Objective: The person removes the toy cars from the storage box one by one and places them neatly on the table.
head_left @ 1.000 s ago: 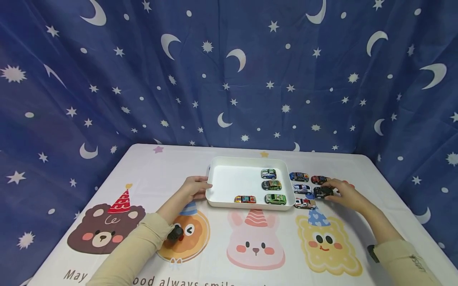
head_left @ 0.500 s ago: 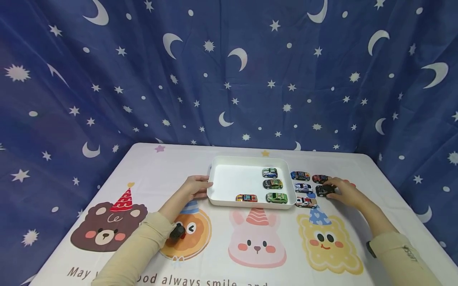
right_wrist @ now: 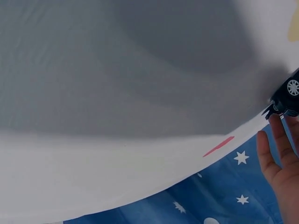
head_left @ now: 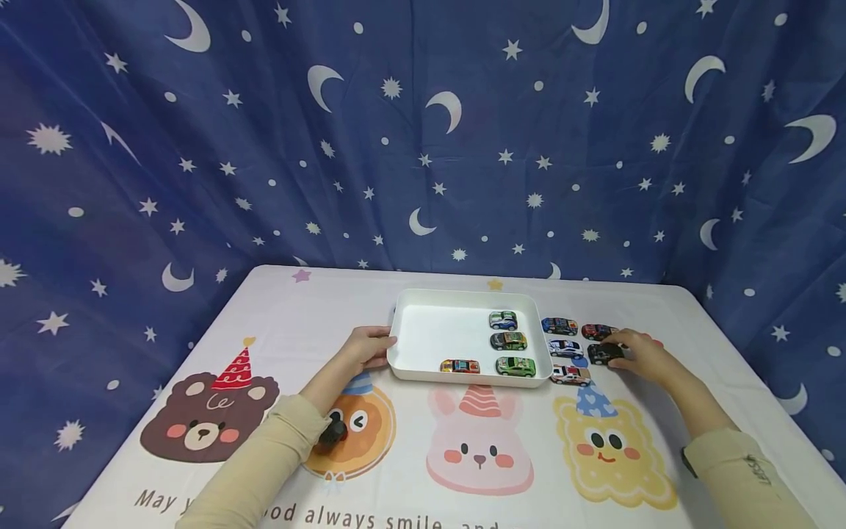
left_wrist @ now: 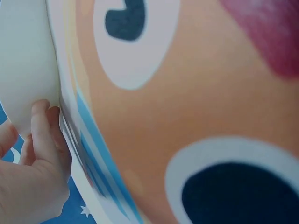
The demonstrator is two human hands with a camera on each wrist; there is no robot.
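In the head view my left hand (head_left: 366, 347) grips the left rim of a shallow white tray (head_left: 413, 375), thumb over the edge. The left wrist view shows its fingers (left_wrist: 43, 135) against the tray's outer wall. Inside the tray's right half sit several toy cars, among them a green toy car (head_left: 515, 366) and a red-and-yellow toy car (head_left: 460, 366). To the right of the tray, my right hand (head_left: 644, 358) pinches a black toy car (head_left: 603, 354) between thumb and fingers. Only part of that car's side and a wheel show in the right wrist view.
Beside the tray's right wall are a blue toy car (head_left: 559, 326), a white-and-blue toy car (head_left: 565, 349) and a white-and-red toy car (head_left: 570, 375). A dark red toy car (head_left: 598, 332) sits just behind the black one. A starry blue curtain (head_left: 423, 147) hangs behind the table.
The head view has shifted slightly, so everything appears a little further right. Both hands keep their holds on the tray and the black toy car.
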